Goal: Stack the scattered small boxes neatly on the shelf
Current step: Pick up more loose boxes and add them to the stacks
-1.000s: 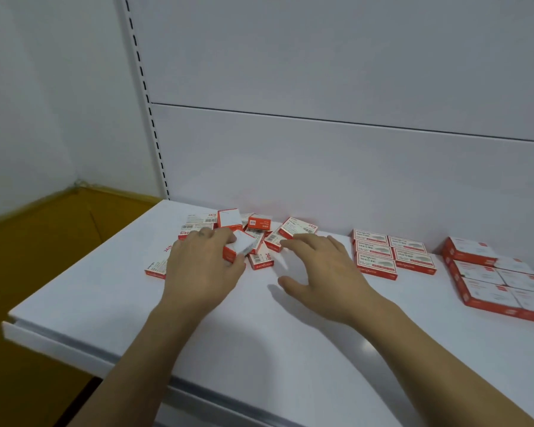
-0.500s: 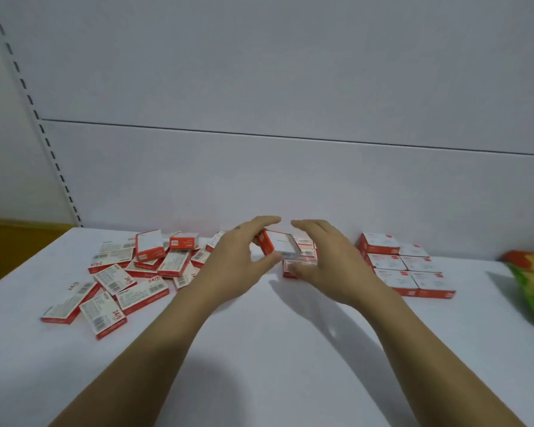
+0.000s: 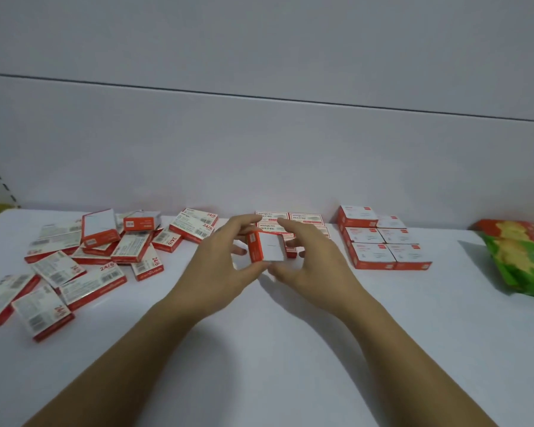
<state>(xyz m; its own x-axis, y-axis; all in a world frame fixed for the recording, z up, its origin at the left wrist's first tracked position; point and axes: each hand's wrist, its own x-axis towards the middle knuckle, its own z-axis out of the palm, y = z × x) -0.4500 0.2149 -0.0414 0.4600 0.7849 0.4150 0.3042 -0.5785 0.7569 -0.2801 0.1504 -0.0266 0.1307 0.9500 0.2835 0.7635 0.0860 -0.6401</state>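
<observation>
Pinching a small red-and-white box [image 3: 267,251] between them, the left hand [image 3: 219,266] and the right hand [image 3: 312,260] hold it just above the white shelf [image 3: 290,349], near the middle. Each hand has its thumb at the box's lower edge and curled fingers over its top; the box stands on edge, with its white face toward the camera and a red side to the left. Just behind it, against the back panel [image 3: 259,149], lies a flat group of boxes [image 3: 302,217], partly hidden by the fingers. To the left, scattered staple boxes [image 3: 105,245] marked 24/6 lie in a loose heap, some overlapping, some tilted. To the right stands a tidy block of boxes [image 3: 383,241] in two columns. A green and orange snack bag [image 3: 521,257] lies at the far right.
</observation>
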